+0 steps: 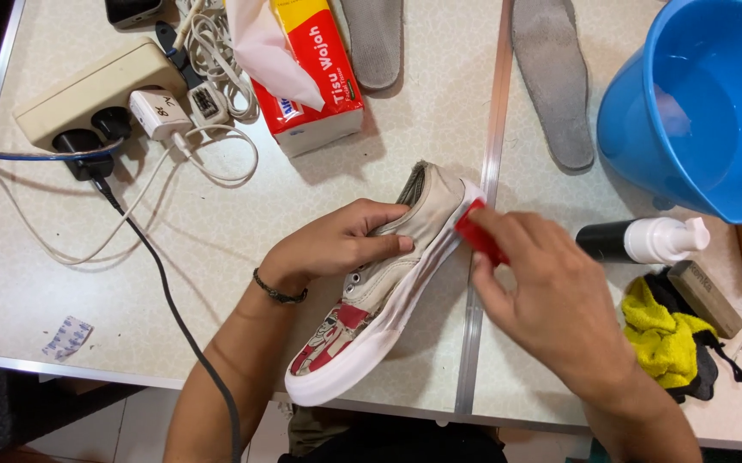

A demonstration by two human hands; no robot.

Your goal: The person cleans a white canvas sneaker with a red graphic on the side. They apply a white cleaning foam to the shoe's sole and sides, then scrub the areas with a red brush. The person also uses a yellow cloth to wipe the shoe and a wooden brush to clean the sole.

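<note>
- Two bare hands at work over a pale, faintly patterned table (216,249), both on one canvas sneaker (379,296).
- Left hand (336,244) with a dark bracelet at the wrist, clasped over the sneaker's upper, thumb along the side, fingers curled toward the opening.
- Right hand (551,296) pinching a small red brush (478,230), pressed against the white rubber sidewall near the heel.
- Sneaker tilted on its side near the table's front edge, just left of the metal seam (484,171), toe with a red printed pattern pointing toward the wearer.
- Farther back: two grey insoles (551,81), a red tissue pack (315,77), a power strip (88,94) with plugs and tangled cables.
- At right: blue plastic basin (705,103), a pump bottle (645,240) lying flat, a yellow cloth (658,334), a wooden-backed brush (703,298).
</note>
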